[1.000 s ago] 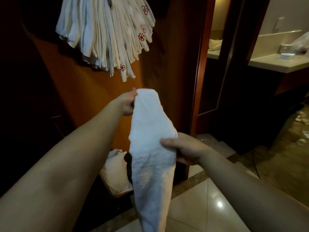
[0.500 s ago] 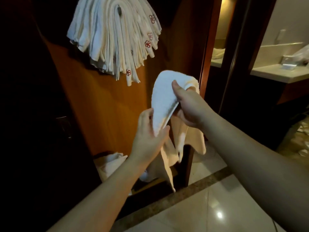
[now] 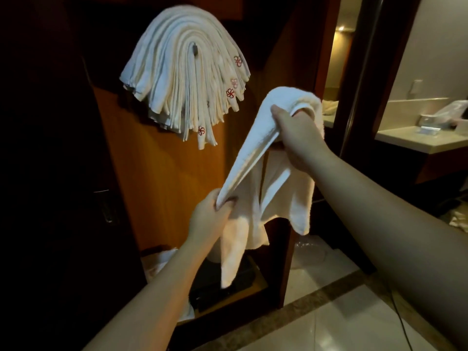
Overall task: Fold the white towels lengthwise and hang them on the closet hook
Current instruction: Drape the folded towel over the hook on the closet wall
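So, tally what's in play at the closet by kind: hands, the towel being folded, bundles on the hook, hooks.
Hands: 2, left hand and right hand, both gripping the towel.
Towel being folded: 1
Bundle of hung towels: 1, single towels too tightly packed to count.
Hook: 1
Total: 5

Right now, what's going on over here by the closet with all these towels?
A person is folding a white towel to hang it up. The right hand holds the towel's upper part, draped over its fingers, while the left hand pinches a lower edge, pulling a stretch taut between them. The rest hangs loose. Up on the closet wall, a thick bunch of hung towels already drapes over the hook. This one is not on the hook yet.
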Tool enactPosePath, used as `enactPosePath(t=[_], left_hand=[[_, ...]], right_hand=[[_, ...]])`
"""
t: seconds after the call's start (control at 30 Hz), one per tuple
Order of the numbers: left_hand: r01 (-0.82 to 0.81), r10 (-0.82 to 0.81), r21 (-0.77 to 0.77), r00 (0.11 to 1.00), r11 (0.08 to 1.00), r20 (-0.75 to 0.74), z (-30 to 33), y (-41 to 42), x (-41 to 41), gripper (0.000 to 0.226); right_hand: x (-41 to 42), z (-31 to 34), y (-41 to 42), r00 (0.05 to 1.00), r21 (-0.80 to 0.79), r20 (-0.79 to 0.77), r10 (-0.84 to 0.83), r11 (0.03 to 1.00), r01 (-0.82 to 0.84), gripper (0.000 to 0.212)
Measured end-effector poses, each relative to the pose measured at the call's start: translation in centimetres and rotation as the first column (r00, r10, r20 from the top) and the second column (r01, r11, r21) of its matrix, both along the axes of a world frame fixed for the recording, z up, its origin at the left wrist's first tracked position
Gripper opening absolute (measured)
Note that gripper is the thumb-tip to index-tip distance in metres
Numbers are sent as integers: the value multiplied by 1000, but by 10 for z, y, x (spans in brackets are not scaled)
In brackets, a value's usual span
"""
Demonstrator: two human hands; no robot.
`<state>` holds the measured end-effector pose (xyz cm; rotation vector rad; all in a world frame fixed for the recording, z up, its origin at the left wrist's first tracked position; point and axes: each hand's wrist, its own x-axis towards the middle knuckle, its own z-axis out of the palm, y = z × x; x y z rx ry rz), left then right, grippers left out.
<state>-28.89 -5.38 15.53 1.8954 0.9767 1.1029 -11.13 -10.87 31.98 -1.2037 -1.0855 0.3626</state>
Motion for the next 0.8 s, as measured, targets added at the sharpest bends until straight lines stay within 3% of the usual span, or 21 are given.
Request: enactPosePath(t=[0.1, 0.23, 0.3, 0.4, 0.47, 0.6, 0.67, 0.8], left_hand=[[184, -190, -164, 982, 969, -18, -23, 11, -17, 19], [211, -239, -267, 968, 940, -78, -51, 19, -26, 7], [127, -158, -228, 980, 965, -123, -57, 20, -24, 3], [103, -120, -176, 989, 979, -89, -47, 10, -13, 52], [57, -63, -55, 992, 997, -109, -32, 2, -2, 76], [-71, 108, 219, 981, 973, -163, -2, -3, 18, 86], [-116, 157, 220, 972, 969, -176, 5, -1, 23, 79], [-225, 258, 156, 936, 962, -241, -9, 16, 9, 23]], right_hand=[[10, 6, 2, 995, -6, -91, -34, 999, 33, 24], [7, 2, 5, 987, -11, -158, -22, 1000, 20, 14], [4, 1, 6, 978, 8, -209, -12, 1000, 14, 13], [1, 0, 9, 968, 2, -252, -2, 1000, 2, 13], [-3, -1, 12, 971, -1, -238, 0, 1000, 0, 13], [-10, -4, 17, 986, -15, -165, 1, 1000, -4, 13], [-10, -3, 18, 986, -21, -164, 19, 1000, -23, 12], [4, 3, 14, 983, -11, -181, -19, 1000, 17, 17]])
